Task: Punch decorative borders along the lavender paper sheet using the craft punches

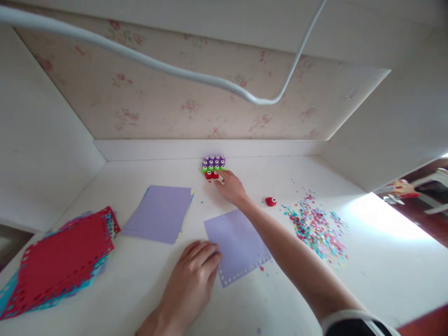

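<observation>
"Pile [66, 261] at far left: contents?"

"Sheets, red over blue, holes punched along the edges. Next, a stack of purple sheets [159, 214], blue and yellow showing at its rim."

"Left hand [196, 270]?"

"Palm down, fingers close together, loosely bent, tips on the left edge of a single purple sheet [238, 247]. Holes run along that sheet's near edge."

"And the punches?"

"Clustered in rows at the back of the surface [273, 308]: purple punches [212, 161] behind, then green punches [210, 168], two red punches [209, 175] in front."

"Right hand [230, 188]?"

"Fingers at the cluster's right front, beside the red pair. Gripping or merely touching, cannot tell. Forearm [280, 242] crosses above the single sheet."

"Farther right?"

"Lone red punch [270, 201], then scattered confetti [317, 224]."
</observation>
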{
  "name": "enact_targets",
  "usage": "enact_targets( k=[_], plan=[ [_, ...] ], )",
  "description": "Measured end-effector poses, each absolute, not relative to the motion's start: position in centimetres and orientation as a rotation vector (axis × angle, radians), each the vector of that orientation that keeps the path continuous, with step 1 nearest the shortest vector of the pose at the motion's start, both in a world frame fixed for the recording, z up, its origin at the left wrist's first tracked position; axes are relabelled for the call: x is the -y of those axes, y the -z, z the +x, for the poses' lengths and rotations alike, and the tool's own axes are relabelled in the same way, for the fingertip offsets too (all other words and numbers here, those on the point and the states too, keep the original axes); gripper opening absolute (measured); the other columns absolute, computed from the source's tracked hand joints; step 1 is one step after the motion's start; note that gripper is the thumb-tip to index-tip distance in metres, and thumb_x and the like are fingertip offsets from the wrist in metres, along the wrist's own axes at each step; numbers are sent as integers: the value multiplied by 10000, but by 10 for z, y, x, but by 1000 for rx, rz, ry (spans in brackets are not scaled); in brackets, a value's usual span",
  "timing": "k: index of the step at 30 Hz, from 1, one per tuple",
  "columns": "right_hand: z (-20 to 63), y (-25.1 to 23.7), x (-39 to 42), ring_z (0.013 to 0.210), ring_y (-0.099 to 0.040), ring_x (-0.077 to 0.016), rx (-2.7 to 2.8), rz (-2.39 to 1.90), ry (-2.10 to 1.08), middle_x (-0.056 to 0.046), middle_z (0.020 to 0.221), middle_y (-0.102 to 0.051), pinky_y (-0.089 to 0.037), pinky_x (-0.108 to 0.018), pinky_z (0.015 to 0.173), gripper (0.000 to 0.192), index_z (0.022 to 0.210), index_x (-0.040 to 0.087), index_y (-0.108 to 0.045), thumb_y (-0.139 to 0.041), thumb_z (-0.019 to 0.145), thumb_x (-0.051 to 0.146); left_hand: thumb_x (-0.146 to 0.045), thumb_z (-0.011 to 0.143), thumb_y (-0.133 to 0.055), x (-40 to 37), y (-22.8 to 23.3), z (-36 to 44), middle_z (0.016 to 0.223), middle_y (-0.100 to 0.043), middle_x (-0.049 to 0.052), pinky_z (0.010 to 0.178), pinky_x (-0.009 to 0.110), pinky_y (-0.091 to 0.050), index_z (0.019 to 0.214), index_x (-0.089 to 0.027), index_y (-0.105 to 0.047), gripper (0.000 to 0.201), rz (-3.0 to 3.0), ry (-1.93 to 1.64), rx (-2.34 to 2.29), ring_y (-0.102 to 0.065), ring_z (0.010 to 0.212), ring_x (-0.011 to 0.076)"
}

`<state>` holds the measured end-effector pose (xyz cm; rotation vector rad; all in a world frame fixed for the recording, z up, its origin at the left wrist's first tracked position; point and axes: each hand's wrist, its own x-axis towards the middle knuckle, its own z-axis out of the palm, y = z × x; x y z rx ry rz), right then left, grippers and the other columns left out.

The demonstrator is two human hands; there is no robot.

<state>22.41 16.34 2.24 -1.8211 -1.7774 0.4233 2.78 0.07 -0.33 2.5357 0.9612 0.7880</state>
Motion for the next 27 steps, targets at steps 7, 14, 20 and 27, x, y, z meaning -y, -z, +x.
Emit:
enact_targets(
  k=[7, 14, 20, 27],
  plan=[
    [211, -24, -192, 1079, -641, -266, 1846, -1862, -425, -87, 1148, -716, -457, -369, 950, 213, 937, 217, -741, -536, 891, 184, -96, 897, -593, -2, 2, 25, 1200, -718, -4, 1040, 483, -504, 1074, -264, -726, 278, 2492, -751, -992, -641, 1134, 220],
    [217, -41, -158, 960, -715, -205, 1738, -1714, -602, -43, 1005, -746, -536, -294, 804, 231, 1076, 224, -661, -585, 862, 182, -69, 883, -577, -4, 0, 27, 1160, -735, 21, 995, 499, -531, 1025, -240, -736, 274, 2460, -799, -991, -652, 1114, 241],
    [211, -52, -87, 913, -744, -173, 1772, -1335, -1036, -16, 1023, -719, -582, -251, 770, 289, 1055, 231, -614, -702, 784, 182, -81, 929, -518, -3, -5, 24, 1089, -732, 51, 943, 457, -540, 1044, -207, -693, 245, 2418, -989, -1038, -667, 1012, 227],
    [201, -32, -38, 943, -712, -167, 2004, -1200, -1044, -20, 1040, -715, -572, -314, 889, 228, 1087, 239, -649, -636, 871, 168, -39, 891, -443, -10, -2, 16, 1149, -635, 90, 936, 414, -531, 1222, -196, -566, 386, 2296, -1157, -1323, -610, 1083, 237]
  ],
)
